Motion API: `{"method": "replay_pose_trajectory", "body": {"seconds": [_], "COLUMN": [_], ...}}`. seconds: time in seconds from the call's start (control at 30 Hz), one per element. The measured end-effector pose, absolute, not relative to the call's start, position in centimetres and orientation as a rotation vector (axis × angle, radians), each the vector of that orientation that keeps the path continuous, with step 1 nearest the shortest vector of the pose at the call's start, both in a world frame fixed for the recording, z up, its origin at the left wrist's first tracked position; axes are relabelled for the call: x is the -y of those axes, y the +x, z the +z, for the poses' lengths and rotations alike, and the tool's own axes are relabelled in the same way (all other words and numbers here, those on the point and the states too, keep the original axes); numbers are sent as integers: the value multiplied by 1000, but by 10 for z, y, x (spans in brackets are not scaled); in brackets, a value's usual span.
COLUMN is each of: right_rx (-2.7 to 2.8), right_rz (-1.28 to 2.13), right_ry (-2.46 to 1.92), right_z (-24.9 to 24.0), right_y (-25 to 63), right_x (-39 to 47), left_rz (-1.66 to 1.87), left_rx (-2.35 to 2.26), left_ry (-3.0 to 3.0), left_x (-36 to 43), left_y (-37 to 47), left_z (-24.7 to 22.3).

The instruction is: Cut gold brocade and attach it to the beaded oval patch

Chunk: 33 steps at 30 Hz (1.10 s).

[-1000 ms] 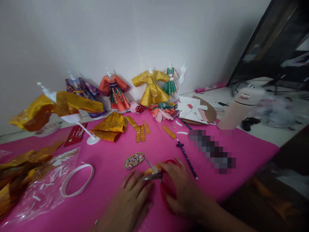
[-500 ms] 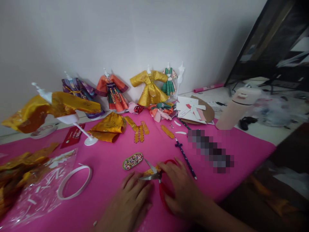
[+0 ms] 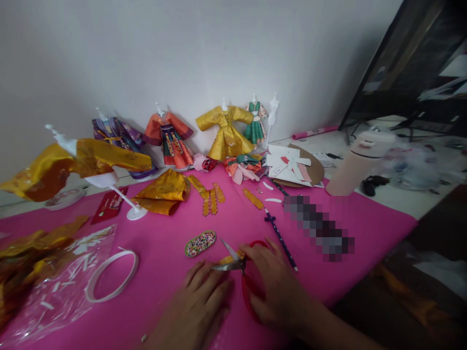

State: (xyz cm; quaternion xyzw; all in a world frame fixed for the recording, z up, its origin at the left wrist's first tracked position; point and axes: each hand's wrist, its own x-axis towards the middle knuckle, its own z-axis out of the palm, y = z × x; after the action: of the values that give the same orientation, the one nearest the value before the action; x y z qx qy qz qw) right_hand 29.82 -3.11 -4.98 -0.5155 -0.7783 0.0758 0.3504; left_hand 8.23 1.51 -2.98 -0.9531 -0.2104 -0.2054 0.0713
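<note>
The right hand point(image 3: 272, 282) grasps red scissors point(image 3: 241, 265), parted around a yellow strip point(image 3: 228, 259) over the pink-covered tabletop point(image 3: 164, 243). The left hand point(image 3: 200, 296) touches the strip—whether it pinches, I cannot tell.

- White worktop point(image 3: 412, 198), largely under a pink cover point(image 3: 153, 265)
- Near left: clear plastic bag point(image 3: 60, 296), white ring of tape point(image 3: 89, 288)
- Middle: oval bead tray point(image 3: 200, 243), gold strips point(image 3: 206, 202)
- Right: dotted pen point(image 3: 281, 240)
- Far right: pink roll point(image 3: 315, 131), pale bottle point(image 3: 352, 167)
</note>
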Motion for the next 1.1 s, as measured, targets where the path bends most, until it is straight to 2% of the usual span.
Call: {"method": "replay_pose_trajectory", "body": {"seconds": [0.23, 0.7, 0.9, 1.1], "right_rx": [1992, 1968, 1960, 1949], "right_rz": [198, 178, 175, 184], "right_ry": [-1343, -1316, -1307, -1297], "right_z": [-51, -53, -52, -52], "right_y": [298, 300, 301, 300], "right_x": [31, 31, 31, 30], "left_rz": [-699, -591, -687, -617], "left_rx": [617, 568, 777, 1145], "left_ry": [-2853, -2898, -2965, -2848], "left_x": [-16, -17, -24, -51], "left_y": [83, 73, 65, 54], "left_z": [-25, -17, -11, -8]}}
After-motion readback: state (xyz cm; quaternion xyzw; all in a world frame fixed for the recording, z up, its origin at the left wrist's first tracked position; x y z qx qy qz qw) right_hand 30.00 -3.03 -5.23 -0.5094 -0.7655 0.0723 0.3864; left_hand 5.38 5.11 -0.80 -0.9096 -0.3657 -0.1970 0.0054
